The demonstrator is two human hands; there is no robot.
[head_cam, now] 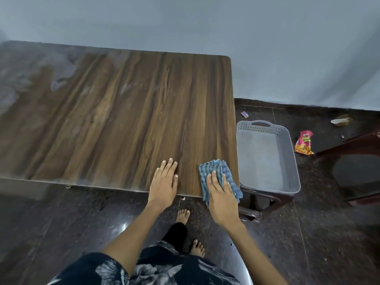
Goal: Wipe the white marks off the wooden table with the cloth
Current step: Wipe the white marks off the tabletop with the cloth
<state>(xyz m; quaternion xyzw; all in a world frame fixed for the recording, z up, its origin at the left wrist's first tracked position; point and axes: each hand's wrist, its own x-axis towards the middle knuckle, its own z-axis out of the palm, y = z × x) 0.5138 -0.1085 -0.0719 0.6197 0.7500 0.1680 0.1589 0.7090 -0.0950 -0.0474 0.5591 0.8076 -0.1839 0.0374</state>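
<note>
DESK: What did the head camera show at the near edge?

PHOTOGRAPHER: A person stood barefoot at the wooden table (127, 112), both arms reaching forward and down. The right hand (221, 194) lay flat, palm down, fingers spread and extended, pressing on the blue striped cloth (213, 171) near the table's near right corner. It did not grip the cloth; the palm and fingers simply rested on top, and part of the fabric hung over the table's front edge.

DESK: And the other hand?

PHOTOGRAPHER: The left hand (164, 182) was empty, open and flat on the bare wood just beside the cloth, fingers together and pointing away from the body, the wrist crossing the table edge.

DESK: Where were the marks?

PHOTOGRAPHER: The white marks (59, 79) were smeared across the far left of the tabletop, well apart from both hands; the wood near the hands looked clean.

DESK: Anything around the table?

PHOTOGRAPHER: A grey plastic basket (293, 159) sat on a dark stool (265, 202) just beside the table's right edge. A red snack packet (304, 142) lay on the dark floor (51, 223) beyond it, with other scraps of litter near the wall
</note>
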